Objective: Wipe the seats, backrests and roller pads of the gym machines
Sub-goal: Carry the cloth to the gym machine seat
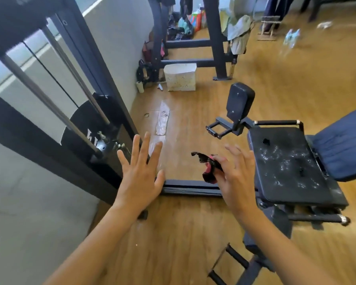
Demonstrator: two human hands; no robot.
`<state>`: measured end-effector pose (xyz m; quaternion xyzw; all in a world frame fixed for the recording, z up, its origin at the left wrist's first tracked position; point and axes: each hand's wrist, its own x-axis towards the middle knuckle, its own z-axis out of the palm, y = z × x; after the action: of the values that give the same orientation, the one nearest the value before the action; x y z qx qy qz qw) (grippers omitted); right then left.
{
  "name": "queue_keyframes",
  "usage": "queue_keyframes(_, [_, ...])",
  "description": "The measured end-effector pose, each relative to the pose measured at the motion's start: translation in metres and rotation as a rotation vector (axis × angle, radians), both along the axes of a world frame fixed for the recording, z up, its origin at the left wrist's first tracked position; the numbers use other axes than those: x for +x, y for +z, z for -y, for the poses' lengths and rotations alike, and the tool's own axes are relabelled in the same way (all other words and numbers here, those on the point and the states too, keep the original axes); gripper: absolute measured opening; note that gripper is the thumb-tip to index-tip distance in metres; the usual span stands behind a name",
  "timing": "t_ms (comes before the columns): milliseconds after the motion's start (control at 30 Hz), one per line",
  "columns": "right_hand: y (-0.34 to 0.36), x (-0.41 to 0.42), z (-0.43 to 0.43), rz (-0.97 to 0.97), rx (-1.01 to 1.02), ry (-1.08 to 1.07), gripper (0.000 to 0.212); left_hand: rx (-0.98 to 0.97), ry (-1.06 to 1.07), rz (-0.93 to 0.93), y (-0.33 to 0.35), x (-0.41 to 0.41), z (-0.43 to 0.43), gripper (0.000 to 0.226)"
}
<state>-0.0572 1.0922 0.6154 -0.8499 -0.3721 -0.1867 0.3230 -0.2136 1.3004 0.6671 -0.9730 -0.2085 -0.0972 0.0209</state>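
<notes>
A black gym seat (290,167) with worn, flaking white patches stands at the right, and a dark blue backrest (345,142) slopes up beyond it. A black upright pad (239,102) stands past the seat's far left corner. My right hand (237,177) hovers just left of the seat and pinches a crumpled black and pink cloth (208,167) between thumb and forefinger, the other fingers spread. My left hand (141,167) is held out flat with fingers straight and spread, holding nothing, in front of the weight-stack machine (103,128).
A black floor bar (191,188) runs between the machine and the seat. Footrest bars (228,264) stick out low at the front. A white box (180,77), bags and another black frame (214,38) stand at the back on the wood floor.
</notes>
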Motion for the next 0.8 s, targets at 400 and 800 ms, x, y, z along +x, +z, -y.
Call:
queue_keyframes(400, [-0.073,0.087,-0.010,-0.104,0.009,-0.350,0.021,-0.223,-0.351,0.007,-0.067,0.194,-0.005,0.079])
queue_keyframes(800, [-0.152,0.242,0.002,-0.311,-0.033,-0.776,0.007,-0.239,-0.753,-0.127,-0.131,0.443,0.018,0.076])
